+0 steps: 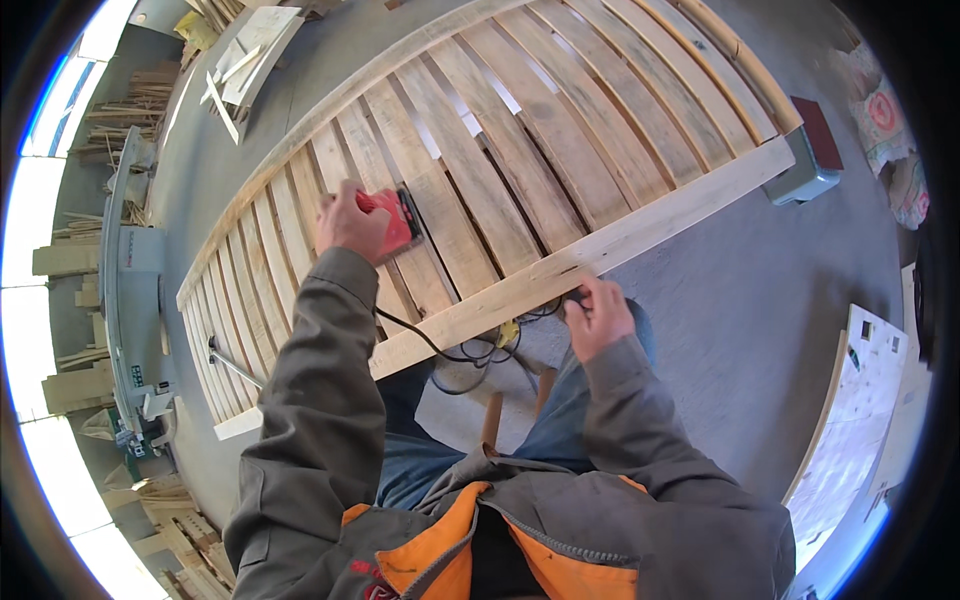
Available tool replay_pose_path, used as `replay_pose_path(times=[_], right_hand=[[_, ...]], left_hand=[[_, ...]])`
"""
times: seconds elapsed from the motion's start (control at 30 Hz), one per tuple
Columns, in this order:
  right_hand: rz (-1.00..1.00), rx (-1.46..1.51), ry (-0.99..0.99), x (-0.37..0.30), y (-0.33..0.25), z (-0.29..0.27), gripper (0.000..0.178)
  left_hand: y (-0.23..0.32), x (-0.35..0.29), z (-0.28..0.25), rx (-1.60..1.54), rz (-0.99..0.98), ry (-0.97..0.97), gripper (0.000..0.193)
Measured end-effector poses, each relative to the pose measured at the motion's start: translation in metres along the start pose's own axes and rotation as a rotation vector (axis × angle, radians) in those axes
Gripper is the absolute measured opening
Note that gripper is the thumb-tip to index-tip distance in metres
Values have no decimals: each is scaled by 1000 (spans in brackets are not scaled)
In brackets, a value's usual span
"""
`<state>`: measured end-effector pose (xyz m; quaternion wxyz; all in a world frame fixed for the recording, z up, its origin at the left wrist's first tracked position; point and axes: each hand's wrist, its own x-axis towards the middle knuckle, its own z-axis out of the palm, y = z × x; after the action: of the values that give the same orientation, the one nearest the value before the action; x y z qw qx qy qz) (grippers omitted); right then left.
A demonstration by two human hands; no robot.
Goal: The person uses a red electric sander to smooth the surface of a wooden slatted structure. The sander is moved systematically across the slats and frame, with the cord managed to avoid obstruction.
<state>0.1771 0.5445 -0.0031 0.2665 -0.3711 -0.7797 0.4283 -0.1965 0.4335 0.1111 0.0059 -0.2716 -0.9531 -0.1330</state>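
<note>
A long slatted wooden frame [560, 272] lies across in front of me, its pale slats running away from the near rail. My left hand [350, 222] is closed round a red power sander [402, 226], which rests on the slats near the middle. A black cord [412, 327] trails from around the sander over the near rail. My right hand [600, 318] is at the outer side of that rail, above my right knee, fingers curled together. Something small and dark shows at its fingertips, too hidden to name.
A hammer [236, 364] lies on the slats at the left. Below the rail, looped cable hangs by a yellow object [508, 332]. A grey machine [140, 300] and stacked boards stand far left. A grey-green box-shaped object [803, 186] sits beyond the frame's right end; a pale panel [850, 400] leans at right.
</note>
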Motion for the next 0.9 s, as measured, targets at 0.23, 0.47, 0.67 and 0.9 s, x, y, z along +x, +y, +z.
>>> replay_pose_path(times=[0.23,0.47,0.67,0.9], right_hand=[[59,16,95,-4,13,-16,33],[122,48,59,10,3,-6,16],[134,76,77,18,3,-4,14],[164,128,76,20,5,-2,19]], left_hand=[[-11,75,5,56,-105,-2,47],[-11,138,9,92,-112,-5,43],[-29,198,9,103,-147,1,49],[-41,265,21,85,-28,-9,52]])
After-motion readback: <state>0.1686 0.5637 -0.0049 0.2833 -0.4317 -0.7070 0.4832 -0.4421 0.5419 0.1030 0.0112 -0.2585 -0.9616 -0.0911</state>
